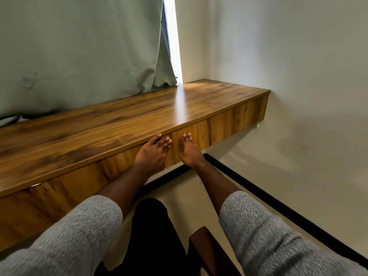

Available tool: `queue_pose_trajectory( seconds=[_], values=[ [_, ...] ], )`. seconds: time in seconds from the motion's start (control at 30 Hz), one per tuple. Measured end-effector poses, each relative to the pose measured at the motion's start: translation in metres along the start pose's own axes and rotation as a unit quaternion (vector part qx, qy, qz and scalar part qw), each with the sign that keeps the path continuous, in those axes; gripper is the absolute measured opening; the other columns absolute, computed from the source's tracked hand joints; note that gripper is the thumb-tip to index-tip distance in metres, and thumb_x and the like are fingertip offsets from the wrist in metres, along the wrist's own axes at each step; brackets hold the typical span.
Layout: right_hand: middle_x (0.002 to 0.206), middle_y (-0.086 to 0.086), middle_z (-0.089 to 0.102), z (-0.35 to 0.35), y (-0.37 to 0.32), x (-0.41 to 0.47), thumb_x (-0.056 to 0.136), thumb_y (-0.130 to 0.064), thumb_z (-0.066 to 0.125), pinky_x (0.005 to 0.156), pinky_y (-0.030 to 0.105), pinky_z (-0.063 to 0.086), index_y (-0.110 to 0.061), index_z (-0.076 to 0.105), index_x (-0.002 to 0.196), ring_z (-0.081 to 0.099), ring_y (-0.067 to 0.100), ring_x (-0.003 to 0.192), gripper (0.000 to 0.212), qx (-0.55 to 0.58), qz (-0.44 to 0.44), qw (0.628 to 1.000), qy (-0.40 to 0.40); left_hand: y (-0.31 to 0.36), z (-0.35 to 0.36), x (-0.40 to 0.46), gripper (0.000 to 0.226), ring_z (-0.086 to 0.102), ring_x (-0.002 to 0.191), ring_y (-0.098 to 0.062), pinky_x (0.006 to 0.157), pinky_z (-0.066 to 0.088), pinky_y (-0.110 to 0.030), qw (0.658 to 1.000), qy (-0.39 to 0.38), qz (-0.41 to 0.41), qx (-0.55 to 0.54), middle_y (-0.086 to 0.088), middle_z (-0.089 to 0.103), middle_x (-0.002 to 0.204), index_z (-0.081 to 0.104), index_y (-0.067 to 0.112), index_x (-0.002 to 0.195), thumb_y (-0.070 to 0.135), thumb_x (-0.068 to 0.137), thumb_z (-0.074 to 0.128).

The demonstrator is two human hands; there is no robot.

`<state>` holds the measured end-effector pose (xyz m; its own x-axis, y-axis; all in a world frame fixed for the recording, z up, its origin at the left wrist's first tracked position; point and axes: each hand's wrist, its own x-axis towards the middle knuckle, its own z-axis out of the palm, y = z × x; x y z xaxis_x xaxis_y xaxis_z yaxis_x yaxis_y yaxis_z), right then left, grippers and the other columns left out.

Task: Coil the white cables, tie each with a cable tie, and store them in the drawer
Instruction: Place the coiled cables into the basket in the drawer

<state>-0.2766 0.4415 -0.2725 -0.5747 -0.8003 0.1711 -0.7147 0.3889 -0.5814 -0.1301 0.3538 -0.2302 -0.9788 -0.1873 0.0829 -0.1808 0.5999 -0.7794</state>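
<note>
A wall-mounted wooden desk (123, 118) runs across the view, with drawer fronts along its near face. Both my hands press flat against the front of one drawer (196, 134) just under the desk's edge. My left hand (152, 152) lies with straight fingers on the seam at the drawer's left side. A little to its right, my right hand (189, 149) rests on the same panel, fingers extended upward. The drawer sits flush with its neighbours. No white cables or cable ties are visible anywhere.
A grey-green curtain (79, 46) hangs behind the desk, with a bright window gap at its right. White walls close the corner at right. A dark wooden chair arm (211, 253) is near my right sleeve. Black skirting (278, 202) lines the floor.
</note>
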Motion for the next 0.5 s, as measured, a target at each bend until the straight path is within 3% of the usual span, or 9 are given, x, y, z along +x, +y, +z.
queue_pose_trajectory(
  seconds=[0.17, 0.23, 0.27, 0.33, 0.4, 0.5],
  values=[
    [0.164, 0.023, -0.005, -0.006, -0.003, -0.001, 0.099, -0.012, 0.047, 0.123, 0.040, 0.016, 0.000, 0.002, 0.157, -0.001, 0.031, 0.154, 0.075, -0.023, 0.006, 0.999, -0.024, 0.003, -0.006, 0.001, 0.061, 0.005, 0.154, -0.021, 0.124, -0.003, -0.046, 1.000, -0.024, -0.010, 0.001, -0.008, 0.011, 0.166, 0.013, 0.007, 0.156, 0.033, 0.103, 0.027],
    [0.164, 0.022, 0.013, -0.008, -0.001, -0.001, 0.096, -0.013, 0.050, 0.121, 0.041, 0.026, -0.001, 0.018, 0.156, 0.013, 0.033, 0.153, 0.069, -0.027, 0.007, 1.000, -0.004, 0.002, -0.005, 0.000, 0.062, 0.008, 0.154, -0.021, 0.124, -0.003, -0.045, 1.000, -0.007, -0.005, -0.003, -0.008, 0.014, 0.166, 0.017, 0.007, 0.156, 0.035, 0.102, 0.030],
    [0.157, 0.021, 0.034, -0.011, -0.003, -0.001, 0.094, -0.014, 0.051, 0.114, 0.043, 0.038, -0.002, 0.036, 0.150, 0.031, 0.035, 0.146, 0.059, -0.029, 0.011, 0.999, 0.029, 0.000, -0.006, -0.001, 0.062, 0.011, 0.153, -0.021, 0.123, -0.001, -0.044, 1.000, 0.001, -0.001, -0.014, -0.009, 0.016, 0.165, 0.021, 0.007, 0.156, 0.035, 0.101, 0.031],
    [0.118, 0.015, 0.067, -0.019, -0.011, 0.002, 0.090, -0.018, 0.052, 0.083, 0.038, 0.055, -0.007, 0.065, 0.116, 0.063, 0.034, 0.111, 0.031, -0.044, 0.016, 0.989, 0.138, -0.008, -0.008, -0.004, 0.062, 0.018, 0.152, -0.023, 0.123, 0.003, -0.043, 0.999, 0.019, 0.005, -0.038, -0.011, 0.023, 0.163, 0.027, 0.005, 0.154, 0.032, 0.099, 0.024],
    [0.092, 0.010, 0.071, -0.027, -0.024, 0.006, 0.085, -0.026, 0.051, 0.067, 0.030, 0.047, -0.011, 0.071, 0.094, 0.067, 0.030, 0.087, 0.027, -0.055, 0.014, 0.972, 0.227, -0.018, -0.010, -0.010, 0.068, 0.030, 0.148, -0.025, 0.122, 0.012, -0.044, 0.997, 0.054, 0.019, -0.056, -0.013, 0.033, 0.159, 0.037, 0.005, 0.150, 0.030, 0.091, 0.015],
    [0.084, 0.009, 0.073, -0.040, -0.060, 0.018, 0.082, -0.031, 0.052, 0.068, 0.030, 0.043, -0.014, 0.073, 0.088, 0.068, 0.031, 0.079, 0.027, -0.065, -0.040, 0.950, 0.303, -0.043, -0.008, -0.021, 0.064, 0.050, 0.135, -0.028, 0.114, 0.033, -0.047, 0.992, 0.104, 0.013, -0.065, -0.013, 0.054, 0.145, 0.056, 0.005, 0.138, 0.031, 0.086, 0.029]
  ],
)
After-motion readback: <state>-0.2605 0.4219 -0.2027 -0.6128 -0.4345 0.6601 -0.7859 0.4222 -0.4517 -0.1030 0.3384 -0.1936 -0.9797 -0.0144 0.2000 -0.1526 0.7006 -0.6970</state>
